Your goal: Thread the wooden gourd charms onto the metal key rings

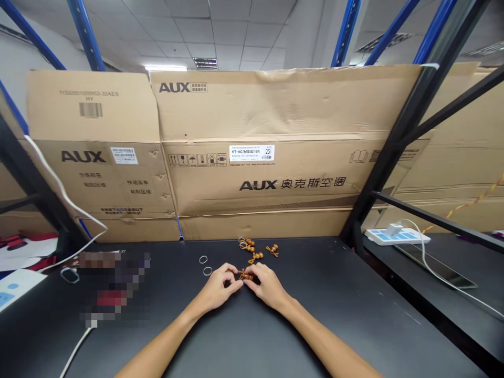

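Flattened AUX cartons line blue steel racking behind a black table.

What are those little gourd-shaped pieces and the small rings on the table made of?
The gourd-shaped pieces look like polished wood, warm orange-brown with a soft sheen, though wood-toned plastic is possible. The small rings look like thin metal with a pale gleam; they are too small to be sure.

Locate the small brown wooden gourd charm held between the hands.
In the head view, the charm sits between the left hand and right hand, over the black tabletop, with two pale rings to its left and more gourd charms beyond.
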The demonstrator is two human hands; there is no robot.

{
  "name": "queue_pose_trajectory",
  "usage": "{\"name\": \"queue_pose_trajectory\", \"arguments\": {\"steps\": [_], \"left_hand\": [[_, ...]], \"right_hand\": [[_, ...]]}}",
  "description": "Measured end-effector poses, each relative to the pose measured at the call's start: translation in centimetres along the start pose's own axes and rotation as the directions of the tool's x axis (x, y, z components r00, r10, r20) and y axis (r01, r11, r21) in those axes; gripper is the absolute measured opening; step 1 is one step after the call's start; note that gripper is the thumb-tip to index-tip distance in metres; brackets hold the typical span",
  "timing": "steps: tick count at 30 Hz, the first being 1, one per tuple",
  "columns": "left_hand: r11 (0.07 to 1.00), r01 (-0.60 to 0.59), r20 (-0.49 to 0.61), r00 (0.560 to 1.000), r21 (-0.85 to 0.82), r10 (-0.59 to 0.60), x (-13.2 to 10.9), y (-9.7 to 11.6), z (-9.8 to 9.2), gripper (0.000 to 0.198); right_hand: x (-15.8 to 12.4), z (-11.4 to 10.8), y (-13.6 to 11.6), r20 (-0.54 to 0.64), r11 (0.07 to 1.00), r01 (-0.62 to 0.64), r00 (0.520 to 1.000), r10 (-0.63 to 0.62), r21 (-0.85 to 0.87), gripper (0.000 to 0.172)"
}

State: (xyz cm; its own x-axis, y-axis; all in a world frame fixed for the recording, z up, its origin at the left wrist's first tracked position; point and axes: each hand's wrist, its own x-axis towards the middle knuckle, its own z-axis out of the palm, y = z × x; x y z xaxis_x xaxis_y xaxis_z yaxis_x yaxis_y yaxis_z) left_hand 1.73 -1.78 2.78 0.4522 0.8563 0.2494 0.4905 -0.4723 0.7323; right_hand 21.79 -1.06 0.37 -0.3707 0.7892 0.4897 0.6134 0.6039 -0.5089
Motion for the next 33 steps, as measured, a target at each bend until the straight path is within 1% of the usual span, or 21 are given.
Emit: {"name": "queue_pose_trajectory", "arguments": {"steps": [2,4,6,8,12,14,19,21,26,33], "left_hand": [[1.0,-0.012,-0.023,1.0,0.016,0.013,-0.02,-0.1,0.13,0.032],[0.999,-0.028,-0.032,0.999,0.034,0.029,-0.07,-0.12,0.15,0.028],[0.998,-0.043,-0.023,0.999,0.043,0.044,-0.14,-0.08,0.09,0.025],[0.998,-0.053,-0.01,0.999,0.046,0.054,-0.19,-0.06,0.05,0.023],[0.998,-0.033,-0.011,0.999,0.047,0.033,-0.13,-0.18,0.16,0.032],[0.999,-0.023,-0.021,1.0,0.047,0.024,-0.06,-0.21,0.2,0.033],[0.997,-0.049,-0.008,0.999,0.054,0.05,-0.08,0.04,0.03,0.025],[0.996,-0.06,-0.002,0.998,0.066,0.06,-0.13,0.15,-0.03,0.025],[0.99,-0.074,0.006,0.997,0.117,0.074,-0.2,0.18,0.06,0.028],[0.986,-0.107,-0.021,0.994,0.126,0.11,-0.28,-0.01,0.46,0.024]], "right_hand": [[0.01,-0.06,-0.09,0.015,1.0,0.014,1.0,-0.014,-0.005,0.007],[0.04,-0.13,-0.08,0.012,1.0,-0.014,1.0,0.014,-0.023,0.007],[0.06,-0.18,-0.02,0.002,0.997,-0.059,0.998,0.059,-0.041,0.008],[0.05,-0.24,-0.01,0.002,0.996,-0.075,0.997,0.075,-0.044,0.009],[0.01,-0.33,-0.34,0.043,1.0,-0.009,0.999,0.01,-0.024,0.008],[0.07,-0.36,-0.53,0.048,0.999,0.0,0.999,0.002,-0.042,0.008],[0.27,-0.44,-0.59,0.005,0.991,-0.074,0.997,0.075,-0.116,0.007],[0.19,-0.45,-0.59,0.01,0.995,-0.053,0.998,0.054,-0.088,0.007],[-0.16,-0.32,-0.68,0.037,0.998,0.061,0.997,-0.062,0.017,0.008],[-0.19,-0.4,-0.72,0.03,0.996,0.085,0.996,-0.086,0.038,0.01]]}}
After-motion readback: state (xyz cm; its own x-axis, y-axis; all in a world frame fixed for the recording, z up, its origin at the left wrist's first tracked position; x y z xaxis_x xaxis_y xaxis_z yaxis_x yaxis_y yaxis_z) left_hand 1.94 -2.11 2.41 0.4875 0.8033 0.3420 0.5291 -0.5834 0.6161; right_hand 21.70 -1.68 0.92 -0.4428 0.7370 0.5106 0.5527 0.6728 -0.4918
